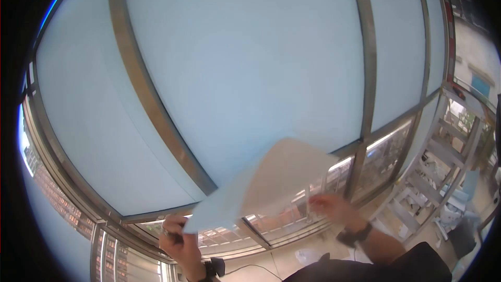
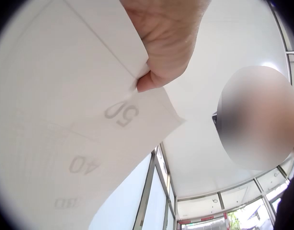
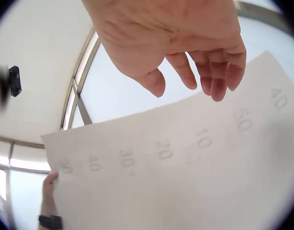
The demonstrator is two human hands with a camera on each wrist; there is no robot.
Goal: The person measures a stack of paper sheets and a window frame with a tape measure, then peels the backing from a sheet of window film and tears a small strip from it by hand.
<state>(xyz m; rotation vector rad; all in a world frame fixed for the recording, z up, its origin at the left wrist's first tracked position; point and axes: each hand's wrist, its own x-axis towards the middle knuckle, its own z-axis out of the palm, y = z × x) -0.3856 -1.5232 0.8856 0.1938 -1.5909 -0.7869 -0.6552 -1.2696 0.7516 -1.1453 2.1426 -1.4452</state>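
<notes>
A large pale sheet (image 1: 276, 177), bent into a curve, spreads between my hands in front of a frosted window panel (image 1: 250, 62). Faint printed numbers such as 50, 40 and 30 run along the side of the sheet (image 3: 137, 191) seen by the wrist cameras. My left hand (image 1: 180, 243) pinches one corner of it, the thumb (image 2: 149, 82) pressing on the printed side. My right hand (image 3: 180, 33) has loosely bent, spread fingers close by the sheet's upper edge, with nothing gripped. In the head view it is blurred, just right of the sheet.
Metal frames (image 1: 368, 47) divide the frosted panels, with a low row of clear panes and railings beneath. On the right stands a metal stepladder (image 1: 433, 177), beside a heap of scraps (image 1: 459, 203). A thin cable (image 1: 255, 266) lies on the floor near me.
</notes>
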